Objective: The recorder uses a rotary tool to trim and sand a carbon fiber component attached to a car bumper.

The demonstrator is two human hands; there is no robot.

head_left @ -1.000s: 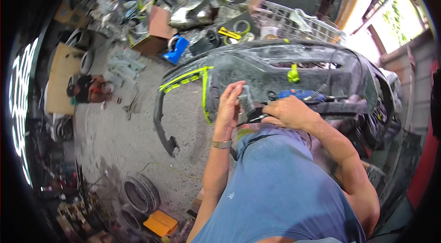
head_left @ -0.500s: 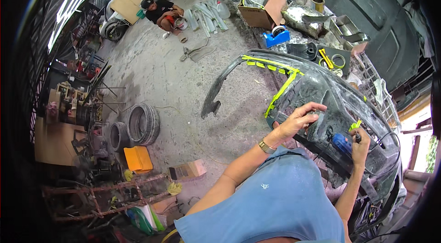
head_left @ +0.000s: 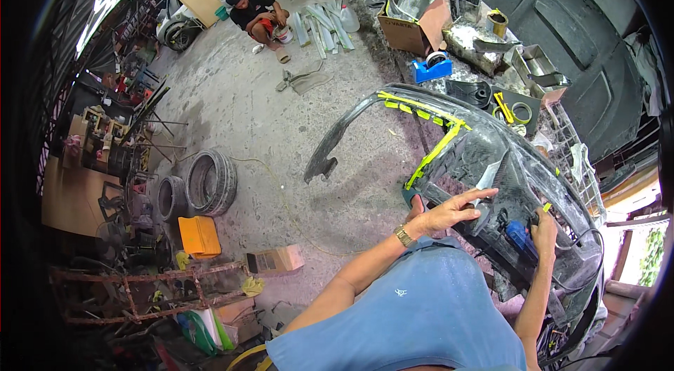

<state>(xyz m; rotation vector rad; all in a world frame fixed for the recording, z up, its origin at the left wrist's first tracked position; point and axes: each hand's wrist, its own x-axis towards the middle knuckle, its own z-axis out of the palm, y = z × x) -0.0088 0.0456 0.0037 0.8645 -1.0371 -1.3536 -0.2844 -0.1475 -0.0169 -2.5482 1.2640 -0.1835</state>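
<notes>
While the left hand stretches its fingers over the black bumper, a thin pale sheet shows right at them, and I cannot tell whether they grip it. The right hand is over the right part of the bumper with its fingers curled, but what may be inside them is hidden. The blue tool lies on the bumper between both hands, and yellow tape runs along the bumper's left part.
</notes>
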